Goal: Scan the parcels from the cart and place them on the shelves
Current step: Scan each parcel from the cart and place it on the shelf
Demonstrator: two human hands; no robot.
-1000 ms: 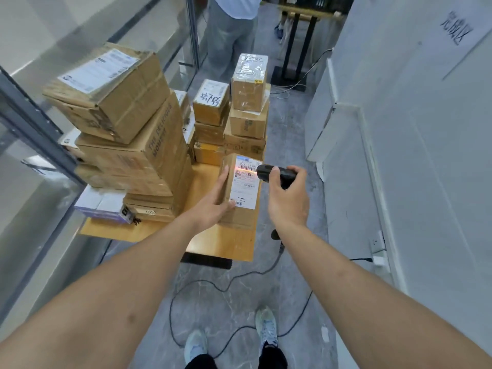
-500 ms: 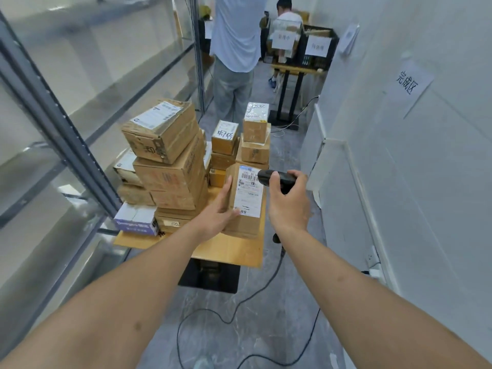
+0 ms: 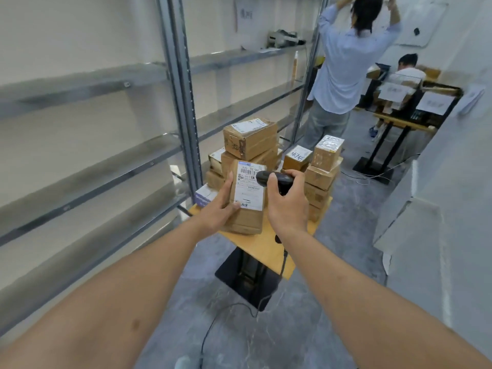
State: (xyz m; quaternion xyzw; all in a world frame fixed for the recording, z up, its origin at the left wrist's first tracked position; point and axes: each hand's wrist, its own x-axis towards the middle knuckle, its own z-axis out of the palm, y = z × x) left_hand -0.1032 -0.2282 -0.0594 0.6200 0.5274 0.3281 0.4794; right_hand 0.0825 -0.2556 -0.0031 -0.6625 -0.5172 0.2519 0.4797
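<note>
Grey metal shelving (image 3: 87, 161) runs along the left wall; its tiers near the camera lie bare, open at the front between the perforated steel upright (image 3: 183, 102) and the left picture edge. A wooden-topped cart (image 3: 269, 249) on a black pedestal base stands in the aisle just beside the upright, its far half stacked with brown cardboard parcels (image 3: 250, 141), its near edge bare. A black cable (image 3: 213, 326) trails over the grey floor below. A person in a pale blue shirt (image 3: 343, 70) stands in the aisle beyond the cart. White angled panels (image 3: 407, 217) line the right wall, leaving a floor strip between them and the cart.
</note>
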